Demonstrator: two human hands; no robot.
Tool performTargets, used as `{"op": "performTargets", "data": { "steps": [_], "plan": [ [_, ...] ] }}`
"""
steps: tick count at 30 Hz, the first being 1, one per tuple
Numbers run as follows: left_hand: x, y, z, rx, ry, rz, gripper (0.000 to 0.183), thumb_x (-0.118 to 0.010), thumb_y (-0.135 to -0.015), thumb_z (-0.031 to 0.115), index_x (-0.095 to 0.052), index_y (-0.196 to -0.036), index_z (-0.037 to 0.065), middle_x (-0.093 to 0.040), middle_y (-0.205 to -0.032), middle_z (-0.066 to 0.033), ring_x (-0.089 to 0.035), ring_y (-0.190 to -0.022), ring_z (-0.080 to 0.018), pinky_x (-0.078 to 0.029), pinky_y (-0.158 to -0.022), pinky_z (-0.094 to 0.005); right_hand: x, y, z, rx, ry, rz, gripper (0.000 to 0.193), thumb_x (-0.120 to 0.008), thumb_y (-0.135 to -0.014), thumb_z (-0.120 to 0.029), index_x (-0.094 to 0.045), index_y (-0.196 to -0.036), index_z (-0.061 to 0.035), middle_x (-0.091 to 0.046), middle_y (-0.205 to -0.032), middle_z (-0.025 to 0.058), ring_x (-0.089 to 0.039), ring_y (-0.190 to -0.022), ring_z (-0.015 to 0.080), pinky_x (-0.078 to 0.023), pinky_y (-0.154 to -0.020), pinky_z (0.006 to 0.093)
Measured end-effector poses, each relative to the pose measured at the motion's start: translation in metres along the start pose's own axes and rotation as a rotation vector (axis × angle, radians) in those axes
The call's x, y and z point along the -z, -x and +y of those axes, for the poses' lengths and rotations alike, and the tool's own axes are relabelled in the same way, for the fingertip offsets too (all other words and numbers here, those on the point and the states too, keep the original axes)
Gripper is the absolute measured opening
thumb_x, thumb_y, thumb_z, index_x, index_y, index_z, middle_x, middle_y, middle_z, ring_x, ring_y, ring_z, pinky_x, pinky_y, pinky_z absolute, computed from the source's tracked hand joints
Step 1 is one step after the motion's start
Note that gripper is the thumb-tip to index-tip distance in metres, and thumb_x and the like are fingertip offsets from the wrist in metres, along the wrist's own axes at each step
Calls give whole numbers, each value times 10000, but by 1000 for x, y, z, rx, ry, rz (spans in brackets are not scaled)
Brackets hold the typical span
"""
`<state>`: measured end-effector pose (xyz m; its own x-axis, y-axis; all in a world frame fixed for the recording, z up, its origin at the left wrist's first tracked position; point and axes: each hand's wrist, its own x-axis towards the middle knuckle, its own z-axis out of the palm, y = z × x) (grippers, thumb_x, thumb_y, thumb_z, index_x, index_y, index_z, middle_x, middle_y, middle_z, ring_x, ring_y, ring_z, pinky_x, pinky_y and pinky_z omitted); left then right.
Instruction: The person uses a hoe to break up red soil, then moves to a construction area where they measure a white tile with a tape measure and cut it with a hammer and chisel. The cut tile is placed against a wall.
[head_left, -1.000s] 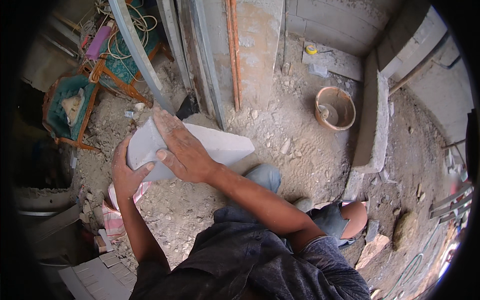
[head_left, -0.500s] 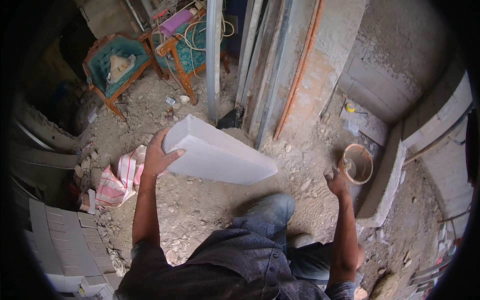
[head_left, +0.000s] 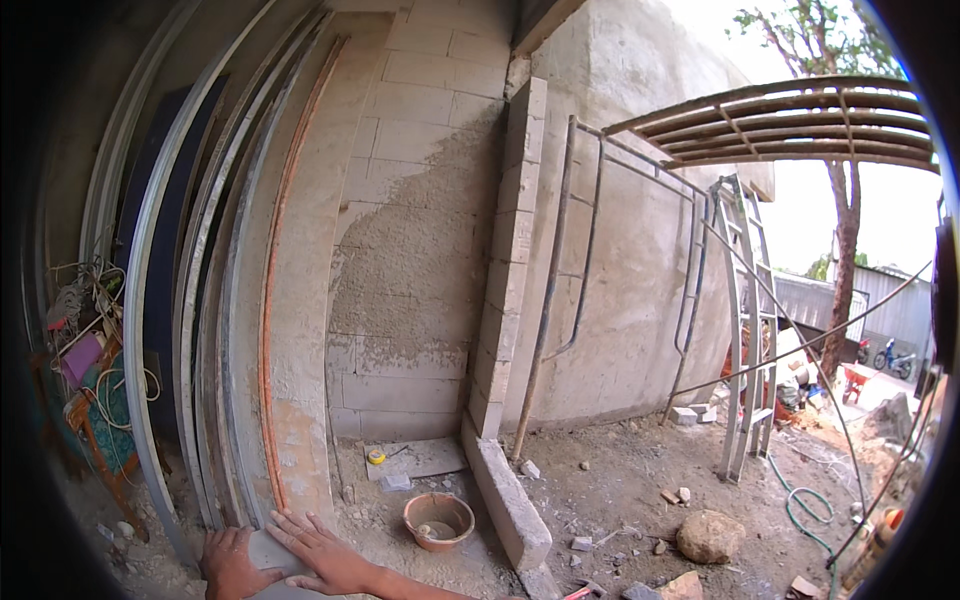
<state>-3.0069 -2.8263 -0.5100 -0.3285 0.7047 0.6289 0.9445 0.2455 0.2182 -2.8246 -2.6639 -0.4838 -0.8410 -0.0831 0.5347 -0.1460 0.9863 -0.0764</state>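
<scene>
At the lower left, a pale grey rectangular block (head_left: 268,553) shows only in part; its lower portion runs out of the picture. My left hand (head_left: 236,566) grips its left side, thumb across the face and fingers around the edge. Flat against the block's right side lies my right hand (head_left: 322,556), fingers stretched out. To the right of my hands stands an orange-brown bucket (head_left: 438,521) with a little mortar-like material inside. Behind it, a yellow tape measure (head_left: 376,457) rests on a slab.
A low row of blocks (head_left: 506,497) leads to an unfinished block wall (head_left: 415,250). Metal channels and an orange pipe (head_left: 268,340) lean at left. Farther right stand a scaffold frame (head_left: 560,250) and a ladder (head_left: 748,340), with a boulder (head_left: 711,537) and green hose (head_left: 808,507) on the dirt.
The view has swung up and right toward the wall and outdoors. My right hand, beside the bucket before, is now on the block with my left hand.
</scene>
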Motion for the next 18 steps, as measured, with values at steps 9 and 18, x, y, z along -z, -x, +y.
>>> {"op": "performTargets", "data": {
  "steps": [9, 18],
  "plan": [
    [-34, -79, 67, -592, 45, -32, 721, -779, -651, 600, -722, -1072, 17, -713, -1065, -139, -659, -1084, -271, -427, -1021, -461, 21, 35, 40, -340, 154, -152, 1340, -883, -621, -446, -56, -1590, -31, -438, -1461, 245, -477, -1299, 414, -382, -1093, 476],
    [-80, -25, 82, 368, 1109, 132, 871, -661, -831, 668, -504, -1418, 44, -515, -1436, -162, -542, -1257, -392, -343, -1093, -581, 55, 102, 72, -458, 68, -153, 1049, -671, -781, -677, -262, -1573, -123, -507, -1297, 194, -506, -1222, 410, -395, -1043, 513]
  ]
}}
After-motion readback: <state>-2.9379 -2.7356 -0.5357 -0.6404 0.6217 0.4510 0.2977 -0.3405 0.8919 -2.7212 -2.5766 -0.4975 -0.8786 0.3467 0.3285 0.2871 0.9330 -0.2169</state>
